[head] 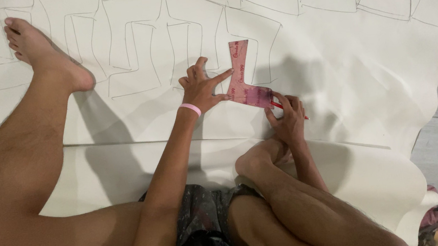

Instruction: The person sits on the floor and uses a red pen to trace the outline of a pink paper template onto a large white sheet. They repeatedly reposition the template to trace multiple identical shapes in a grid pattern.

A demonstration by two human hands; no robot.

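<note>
Open white sheet [367,60] toward twelve and three o'clock

Blocked at six by bent knee [271,189], at nine by outstretched leg [37,139]; pink template [241,76] between both hands.

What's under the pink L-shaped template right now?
The pink template lies flat on the white sheet, pinned by the left hand; the right hand holds a red pen at its edge. Any lines beneath it are covered.

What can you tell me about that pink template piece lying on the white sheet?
The pink template is a flat, L-shaped cut-out, seemingly thin card, with faint print on its face. It lies flat on the white sheet among pencilled outlines of the same shape, upright arm pointing away, foot toward the right. The left hand presses its inner edge with spread fingers; the right hand, holding a red pencil, meets its lower right end.
</note>
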